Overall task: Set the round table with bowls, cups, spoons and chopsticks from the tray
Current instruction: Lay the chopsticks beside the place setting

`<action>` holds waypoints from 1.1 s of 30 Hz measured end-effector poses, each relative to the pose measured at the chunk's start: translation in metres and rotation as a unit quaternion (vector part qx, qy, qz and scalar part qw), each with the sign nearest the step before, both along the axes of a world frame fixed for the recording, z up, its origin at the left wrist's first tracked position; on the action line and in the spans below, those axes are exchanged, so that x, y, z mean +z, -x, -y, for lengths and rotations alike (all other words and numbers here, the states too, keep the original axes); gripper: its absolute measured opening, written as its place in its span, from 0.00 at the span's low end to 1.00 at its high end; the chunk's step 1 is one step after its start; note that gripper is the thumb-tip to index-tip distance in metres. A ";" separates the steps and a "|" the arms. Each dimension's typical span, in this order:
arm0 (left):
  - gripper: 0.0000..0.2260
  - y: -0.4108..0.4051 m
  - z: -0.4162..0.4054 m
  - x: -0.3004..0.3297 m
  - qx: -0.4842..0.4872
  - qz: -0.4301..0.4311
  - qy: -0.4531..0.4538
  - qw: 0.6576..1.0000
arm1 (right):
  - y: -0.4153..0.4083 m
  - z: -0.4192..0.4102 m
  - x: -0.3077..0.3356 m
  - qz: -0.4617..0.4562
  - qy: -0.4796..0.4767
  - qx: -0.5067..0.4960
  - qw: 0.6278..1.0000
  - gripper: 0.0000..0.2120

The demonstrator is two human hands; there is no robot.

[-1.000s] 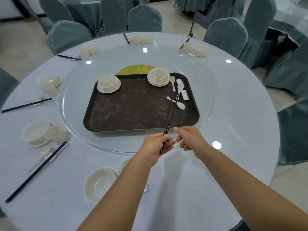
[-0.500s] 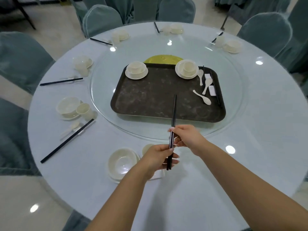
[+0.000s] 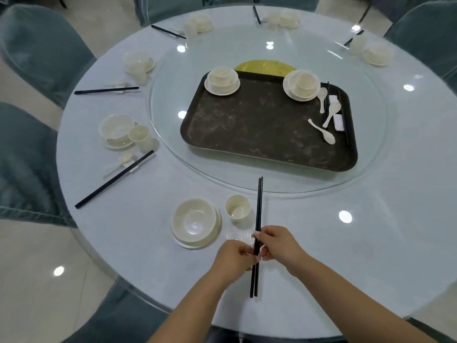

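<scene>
A pair of black chopsticks (image 3: 258, 214) points away from me, just right of a cream cup (image 3: 237, 208) and a cream bowl on its plate (image 3: 195, 222) near the table's front edge. My left hand (image 3: 232, 258) and my right hand (image 3: 277, 243) both pinch the chopsticks near their near end. A small white rest (image 3: 238, 237) lies under them, partly hidden. The dark brown tray (image 3: 259, 125) on the glass turntable holds two bowl-and-cup stacks (image 3: 222, 80) (image 3: 302, 84), three white spoons (image 3: 326, 120), white rests and black chopsticks at its right side.
Laid place settings with bowls, cups and chopsticks ring the round table (image 3: 371, 231) on the left (image 3: 123, 132) and along the far side (image 3: 376, 53). Grey-blue covered chairs (image 3: 29, 157) stand around it. The glass turntable's rim (image 3: 222, 179) runs just beyond the cup.
Both hands have drawn the chopsticks from above the tray back toward me and down beside the cup and bowl. My view has shifted left and tilted down.
</scene>
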State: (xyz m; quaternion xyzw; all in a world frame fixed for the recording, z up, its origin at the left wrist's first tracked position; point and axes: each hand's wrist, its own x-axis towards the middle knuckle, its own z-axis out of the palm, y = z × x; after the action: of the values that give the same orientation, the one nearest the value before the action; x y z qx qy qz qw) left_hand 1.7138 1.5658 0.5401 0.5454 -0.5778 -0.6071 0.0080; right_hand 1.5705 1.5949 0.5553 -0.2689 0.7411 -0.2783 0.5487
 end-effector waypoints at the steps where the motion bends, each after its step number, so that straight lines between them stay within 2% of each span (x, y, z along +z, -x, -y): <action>1: 0.04 -0.001 -0.003 -0.004 -0.010 0.012 0.000 1.000 | -0.002 -0.004 -0.004 -0.005 -0.006 0.000 1.000 0.10; 5: 0.12 -0.004 -0.010 -0.017 -0.078 0.104 0.035 0.991 | -0.012 -0.014 -0.018 -0.038 -0.033 0.015 0.999 0.11; 8: 0.15 -0.009 -0.008 -0.022 -0.080 0.145 0.062 0.984 | -0.016 -0.016 -0.025 -0.044 -0.063 0.021 0.997 0.12; 13: 0.17 -0.016 -0.003 -0.030 0.023 0.100 0.018 0.995 | -0.021 -0.016 -0.030 -0.060 -0.099 0.049 0.992 0.14; 19: 0.08 -0.014 -0.003 -0.037 0.092 0.064 -0.015 0.994 | -0.023 -0.011 -0.031 -0.094 -0.117 0.084 0.985 0.15; 28: 0.05 -0.004 0.002 -0.037 0.072 0.057 -0.040 0.995 | -0.022 -0.006 -0.037 -0.103 -0.144 0.105 0.979 0.12; 33: 0.07 0.002 0.001 -0.036 0.045 0.061 -0.032 0.997 | -0.023 -0.007 -0.038 -0.114 -0.142 0.111 0.977 0.11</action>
State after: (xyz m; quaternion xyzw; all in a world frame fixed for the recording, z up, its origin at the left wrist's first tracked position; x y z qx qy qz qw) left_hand 1.7120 1.5651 0.5037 0.6068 -0.5322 -0.5901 -0.0176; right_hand 1.5931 1.6020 0.5173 -0.2988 0.7965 -0.0754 0.5202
